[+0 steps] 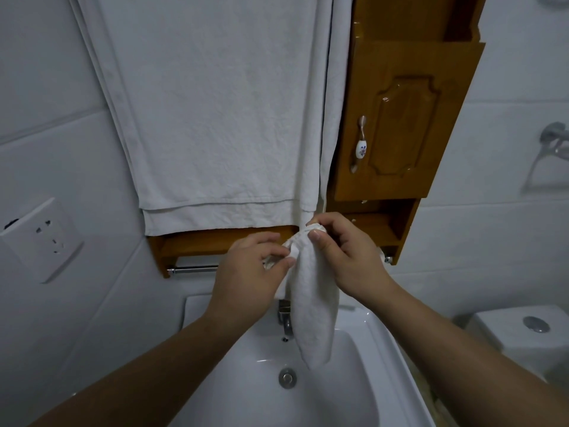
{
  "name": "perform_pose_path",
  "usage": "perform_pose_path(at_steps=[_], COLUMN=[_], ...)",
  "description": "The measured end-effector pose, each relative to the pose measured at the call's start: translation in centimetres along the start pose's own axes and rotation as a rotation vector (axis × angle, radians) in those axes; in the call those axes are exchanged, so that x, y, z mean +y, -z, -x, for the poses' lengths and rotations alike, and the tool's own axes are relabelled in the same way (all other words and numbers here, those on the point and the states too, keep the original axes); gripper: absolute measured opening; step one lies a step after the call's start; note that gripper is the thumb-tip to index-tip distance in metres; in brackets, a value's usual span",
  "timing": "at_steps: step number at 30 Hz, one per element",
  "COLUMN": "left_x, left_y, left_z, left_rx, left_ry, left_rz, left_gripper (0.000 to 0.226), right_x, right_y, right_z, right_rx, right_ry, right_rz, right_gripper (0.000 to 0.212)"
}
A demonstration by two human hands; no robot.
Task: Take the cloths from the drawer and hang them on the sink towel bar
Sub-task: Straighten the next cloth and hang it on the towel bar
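Note:
A small white cloth [312,306] hangs bunched over the sink, its top at the height of the chrome towel bar [192,269]. My left hand [249,269] pinches the cloth's left top edge. My right hand [348,257] grips its gathered top with thumb and fingers. The bar runs under a wooden shelf [215,241]; its middle is hidden behind my hands, and its right end [386,258] shows past my right hand. The cloth's lower end dangles in front of the tap [286,322].
A large white towel [215,112] hangs above the shelf. A wooden cabinet [400,124] with a ceramic handle stands to its right. The white sink [363,343] lies below, a wall socket [43,238] at left, a toilet tank [520,331] at right.

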State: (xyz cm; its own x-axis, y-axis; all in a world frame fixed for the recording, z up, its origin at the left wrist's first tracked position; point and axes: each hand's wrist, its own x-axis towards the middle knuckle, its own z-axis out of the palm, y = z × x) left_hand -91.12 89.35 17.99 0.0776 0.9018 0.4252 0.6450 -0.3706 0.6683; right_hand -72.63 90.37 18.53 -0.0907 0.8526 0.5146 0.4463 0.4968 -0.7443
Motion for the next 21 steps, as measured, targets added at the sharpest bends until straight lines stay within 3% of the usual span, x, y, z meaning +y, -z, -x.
perform_pose_path(at_steps=[5, 11, 14, 18, 21], left_x=[0.2, -0.3, -0.5, -0.3, -1.0], left_y=[-0.5, -0.8, -0.7, -1.2, -1.4], left_z=[1.3, 1.1, 1.1, 1.7, 1.5], left_rx=[-0.112, -0.056, -0.131, -0.204, -0.207], left_ry=[-0.121, 0.017, -0.009, -0.105, -0.031], left_rz=[-0.05, 0.101, 0.063, 0.007, -0.035], left_gripper=[0.013, 0.027, 0.041, 0.039, 0.041], right_x=[-0.1, -0.2, -0.4, -0.5, -0.5], right_y=[-0.1, -0.1, 0.0, 0.2, 0.5], right_z=[0.2, 0.5, 0.6, 0.7, 0.8], right_rx=[0.015, 0.013, 0.014, 0.025, 0.015], right_ry=[-0.008, -0.025, -0.05, -0.059, -0.072], right_rz=[-0.014, -0.058, -0.118, -0.165, -0.213], right_gripper=[0.011, 0.012, 0.011, 0.011, 0.011])
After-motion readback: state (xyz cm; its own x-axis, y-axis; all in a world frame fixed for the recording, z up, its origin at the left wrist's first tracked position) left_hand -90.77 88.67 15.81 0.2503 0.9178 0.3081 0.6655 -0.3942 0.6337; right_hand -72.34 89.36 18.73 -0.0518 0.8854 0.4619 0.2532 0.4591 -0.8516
